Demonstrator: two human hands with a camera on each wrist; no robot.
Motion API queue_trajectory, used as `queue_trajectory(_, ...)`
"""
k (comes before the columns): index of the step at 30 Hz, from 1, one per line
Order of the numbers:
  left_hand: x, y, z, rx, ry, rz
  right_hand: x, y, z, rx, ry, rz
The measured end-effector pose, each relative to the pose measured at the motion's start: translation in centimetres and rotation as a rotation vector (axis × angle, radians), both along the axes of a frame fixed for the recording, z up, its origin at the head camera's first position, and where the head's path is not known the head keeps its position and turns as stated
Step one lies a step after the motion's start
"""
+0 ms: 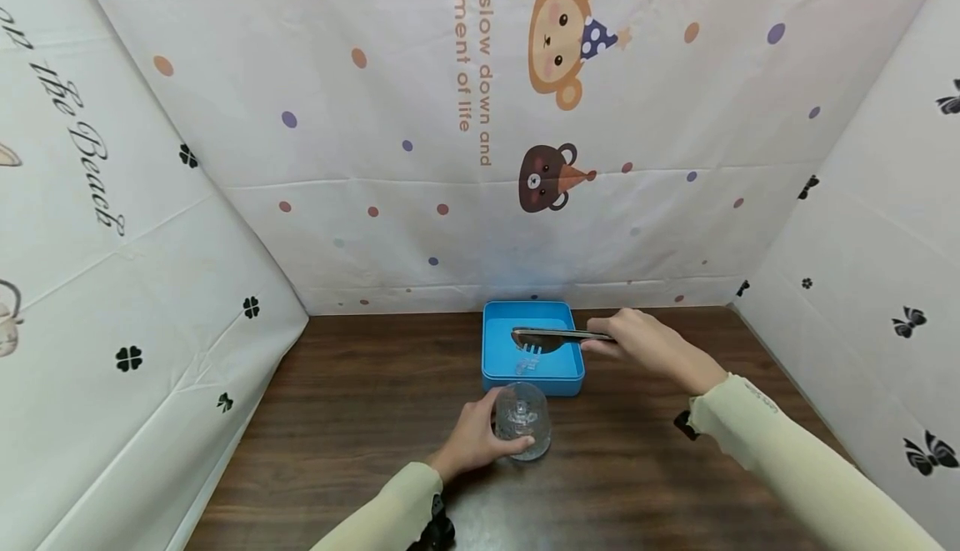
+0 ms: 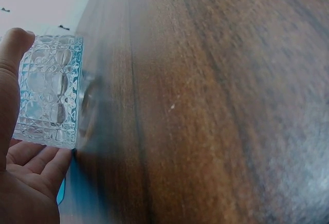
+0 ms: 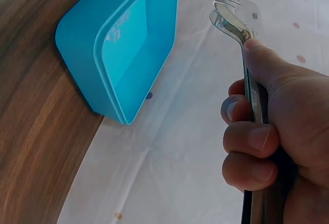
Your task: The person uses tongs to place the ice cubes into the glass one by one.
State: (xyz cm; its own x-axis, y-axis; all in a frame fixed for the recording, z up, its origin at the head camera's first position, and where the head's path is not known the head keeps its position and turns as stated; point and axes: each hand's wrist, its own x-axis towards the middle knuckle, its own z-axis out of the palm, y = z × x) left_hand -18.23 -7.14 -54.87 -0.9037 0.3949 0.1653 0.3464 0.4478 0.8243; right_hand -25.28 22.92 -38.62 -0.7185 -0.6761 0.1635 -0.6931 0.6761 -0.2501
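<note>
My left hand [image 1: 472,438] grips a clear cut-glass tumbler [image 1: 522,419] low over the table, thumb on one side and fingers on the other. In the left wrist view, the patterned glass wall [image 2: 49,90] shows between thumb and fingers. My right hand [image 1: 645,349] holds a metal fork [image 3: 225,0] and spoon [image 3: 226,24] together by their handles. Their heads reach over an open blue box [image 1: 555,387], apart from it. Whether another utensil lies in the bundle, I cannot tell. The tumbler is just in front of the box.
The dark wooden table [image 1: 360,418] meets a white printed cloth [image 1: 420,234] hung behind it. Similar cloths stand at the left [image 1: 172,418] and right [image 1: 862,351]. The blue box sits close against the back cloth. Pale marks show on its inside.
</note>
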Motion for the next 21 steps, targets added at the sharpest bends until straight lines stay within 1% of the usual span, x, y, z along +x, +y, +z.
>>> queue_trajectory(3, 0.0, 0.0, 0.0, -0.007, 0.008, 0.002, 0.6, 0.0, -0.1, -0.011, 0.02, 0.013)
queue_trajectory(9, 0.1, 0.0, -0.1, -0.015, 0.02, 0.006, 1.9, -0.1, -0.5, -0.026, 0.035, 0.086)
queue_trajectory(12, 0.1, 0.0, -0.1, -0.012, 0.027, 0.002, 2.5, -0.2, -0.9, -0.028, 0.039, 0.11)
queue_trajectory(17, 0.0, 0.0, -0.2, -0.009, 0.032, -0.002, 3.3, -0.3, -1.4, -0.025, 0.022, 0.114)
queue_trajectory(21, -0.1, -0.1, -0.1, -0.019, 0.035, 0.0, 3.5, -0.3, -1.6, -0.017, 0.004, 0.108)
